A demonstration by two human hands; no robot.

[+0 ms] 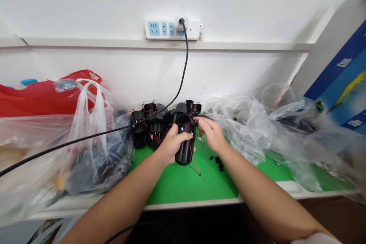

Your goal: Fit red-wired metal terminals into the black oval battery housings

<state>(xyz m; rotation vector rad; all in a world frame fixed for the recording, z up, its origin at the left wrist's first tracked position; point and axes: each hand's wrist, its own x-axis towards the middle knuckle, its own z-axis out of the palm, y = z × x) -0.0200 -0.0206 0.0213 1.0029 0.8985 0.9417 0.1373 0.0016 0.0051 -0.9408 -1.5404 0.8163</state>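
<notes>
My left hand (170,144) is wrapped round a black plastic housing (183,156), with the thumb across its front. The housing is hollow and oblong, tilted up over the green mat (188,188). A thin red wire (192,150) runs down from it to a small dark end. My right hand (212,134) is at the housing's upper right edge, its fingers curled and close together. Whatever lies between those fingertips is too small to make out. Behind the held piece stands a cluster of similar black housings (140,137) with red wires.
Small black parts (219,164) lie beside my right forearm. Clear plastic bags (240,129) spread at right; a filled white bag (94,148) and red bag (42,97) stand left. A black cable (183,84) hangs from the power strip (171,30) across the work area.
</notes>
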